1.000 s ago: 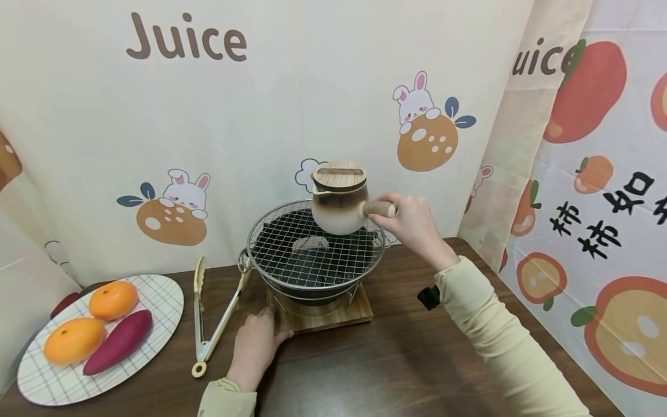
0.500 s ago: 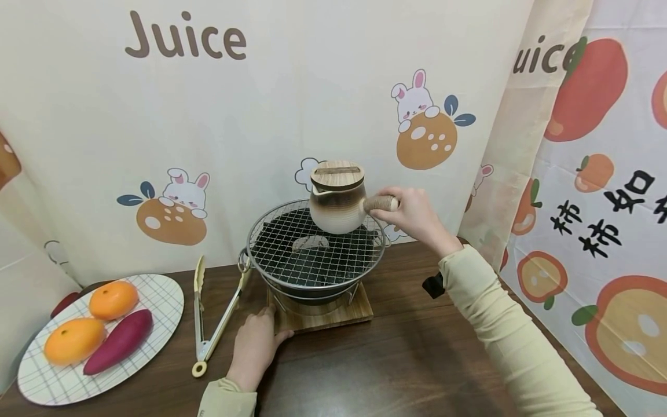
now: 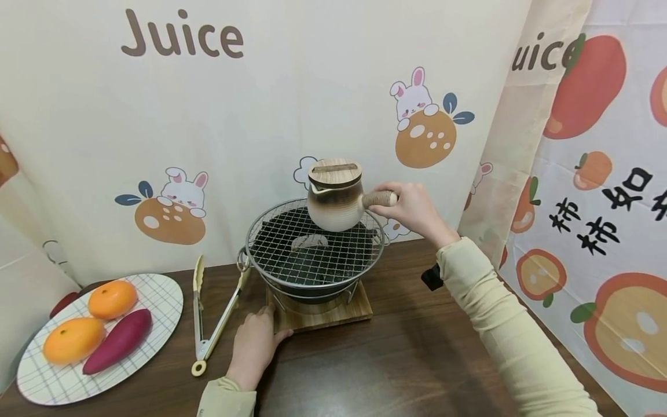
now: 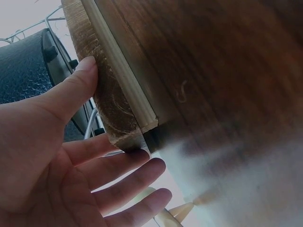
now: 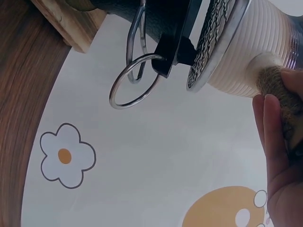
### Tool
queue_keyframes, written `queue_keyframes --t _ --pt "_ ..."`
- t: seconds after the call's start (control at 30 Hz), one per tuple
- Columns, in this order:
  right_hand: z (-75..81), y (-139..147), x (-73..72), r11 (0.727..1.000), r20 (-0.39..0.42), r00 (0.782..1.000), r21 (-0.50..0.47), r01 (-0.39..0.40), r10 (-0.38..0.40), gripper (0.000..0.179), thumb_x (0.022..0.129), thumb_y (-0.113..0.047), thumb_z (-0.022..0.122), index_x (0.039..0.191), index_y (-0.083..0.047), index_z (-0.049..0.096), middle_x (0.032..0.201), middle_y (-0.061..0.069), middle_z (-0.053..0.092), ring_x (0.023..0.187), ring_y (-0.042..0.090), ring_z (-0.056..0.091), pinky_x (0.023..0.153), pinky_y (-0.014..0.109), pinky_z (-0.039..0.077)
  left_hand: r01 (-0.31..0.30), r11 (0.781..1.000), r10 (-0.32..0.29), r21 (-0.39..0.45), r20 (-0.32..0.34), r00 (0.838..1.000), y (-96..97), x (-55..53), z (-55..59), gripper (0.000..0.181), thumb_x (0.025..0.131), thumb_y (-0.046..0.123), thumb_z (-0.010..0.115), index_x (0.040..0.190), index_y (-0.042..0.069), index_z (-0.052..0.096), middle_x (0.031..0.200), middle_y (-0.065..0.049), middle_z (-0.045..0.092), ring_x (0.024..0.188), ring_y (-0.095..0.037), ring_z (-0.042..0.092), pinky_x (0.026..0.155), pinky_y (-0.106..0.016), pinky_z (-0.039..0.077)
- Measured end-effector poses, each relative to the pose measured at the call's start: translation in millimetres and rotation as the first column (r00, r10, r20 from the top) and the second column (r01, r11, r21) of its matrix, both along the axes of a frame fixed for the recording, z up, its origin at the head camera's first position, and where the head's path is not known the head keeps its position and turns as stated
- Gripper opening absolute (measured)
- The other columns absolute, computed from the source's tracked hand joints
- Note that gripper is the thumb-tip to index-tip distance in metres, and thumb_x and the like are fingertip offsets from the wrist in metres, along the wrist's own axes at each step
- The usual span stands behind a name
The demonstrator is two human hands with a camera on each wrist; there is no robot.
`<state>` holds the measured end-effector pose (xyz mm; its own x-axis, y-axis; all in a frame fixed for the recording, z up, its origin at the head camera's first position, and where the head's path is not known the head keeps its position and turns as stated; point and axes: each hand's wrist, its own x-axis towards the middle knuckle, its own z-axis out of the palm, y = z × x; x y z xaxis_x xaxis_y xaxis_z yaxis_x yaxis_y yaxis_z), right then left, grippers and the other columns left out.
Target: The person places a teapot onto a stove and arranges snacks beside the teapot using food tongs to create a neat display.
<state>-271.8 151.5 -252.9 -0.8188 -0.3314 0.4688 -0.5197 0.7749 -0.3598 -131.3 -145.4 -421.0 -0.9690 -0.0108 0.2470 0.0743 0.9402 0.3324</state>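
Note:
A side-handled teapot (image 3: 336, 209), cream shading to brown with a wooden lid (image 3: 335, 172), stands upright over the back right of a round wire grill grate (image 3: 307, 263). In the right wrist view its base is right at the mesh. My right hand (image 3: 414, 211) grips its cord-wrapped handle (image 3: 379, 198). The grate covers a black charcoal grill (image 3: 312, 294) on a square wooden board (image 3: 325, 315). At the board's near left corner, my left hand (image 3: 255, 341) has its thumb (image 4: 78, 87) along the front edge and its fingers on the left side.
Yellow-tipped tongs (image 3: 205, 341) lie spread on the dark wooden table (image 3: 417, 359), left of the grill. Farther left is a checked oval plate (image 3: 156, 289) with two orange fruits (image 3: 112, 299) and a purple sweet potato (image 3: 118, 341). A printed curtain (image 3: 250, 116) hangs close behind.
The teapot has shifted slightly left over the grate in my right hand, its spout turned a little toward me. My left hand stays at the board's corner.

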Motion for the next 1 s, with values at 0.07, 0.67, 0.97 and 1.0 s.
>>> queue_keyframes --t 0.07,0.67,0.97,1.0 --pt "0.1 0 -0.8 1.0 0.009 1.0 0.002 0.001 -0.001 0.033 0.084 -0.028 0.077 0.111 -0.011 0.072 0.092 0.013 0.076 0.047 0.008 0.05 0.055 0.027 0.042 0.0 1.0 0.0 0.003 0.002 1.0 -0.2 -0.3 -0.5 0.063 0.071 0.035 0.084 0.115 -0.007 0.065 0.104 -0.024 0.071 0.084 -0.044 0.067 0.065 -0.052 0.054" --pt "-1.9 3 1.9 1.0 0.037 0.999 -0.029 -0.006 0.007 0.044 0.084 -0.024 0.077 0.124 -0.01 0.066 0.107 0.016 0.073 0.077 0.025 0.066 0.066 0.031 0.049 -0.007 1.0 0.007 -0.001 0.02 1.0 0.2 -1.1 -0.8 0.065 0.072 0.036 0.084 0.118 -0.006 0.064 0.109 -0.025 0.071 0.089 -0.044 0.066 0.069 -0.053 0.054" --pt "-0.1 12 10.2 1.0 0.026 1.0 -0.023 -0.003 0.003 0.057 0.085 -0.029 0.076 0.136 -0.011 0.056 0.131 0.014 0.066 0.104 0.03 0.066 0.082 0.043 0.052 -0.008 1.0 0.008 0.0 0.02 1.0 0.7 -0.5 -0.4 0.065 0.072 0.036 0.084 0.118 -0.006 0.064 0.107 -0.025 0.071 0.087 -0.044 0.066 0.068 -0.052 0.054" --pt "0.1 13 11.6 1.0 0.028 1.0 -0.027 -0.004 0.005 0.059 0.086 -0.029 0.075 0.138 -0.011 0.055 0.132 0.015 0.065 0.108 0.031 0.066 0.083 0.044 0.053 -0.009 1.0 0.009 -0.001 0.021 1.0 0.5 -0.3 -0.3 0.066 0.072 0.036 0.084 0.118 -0.007 0.064 0.108 -0.025 0.071 0.088 -0.044 0.066 0.068 -0.052 0.054"
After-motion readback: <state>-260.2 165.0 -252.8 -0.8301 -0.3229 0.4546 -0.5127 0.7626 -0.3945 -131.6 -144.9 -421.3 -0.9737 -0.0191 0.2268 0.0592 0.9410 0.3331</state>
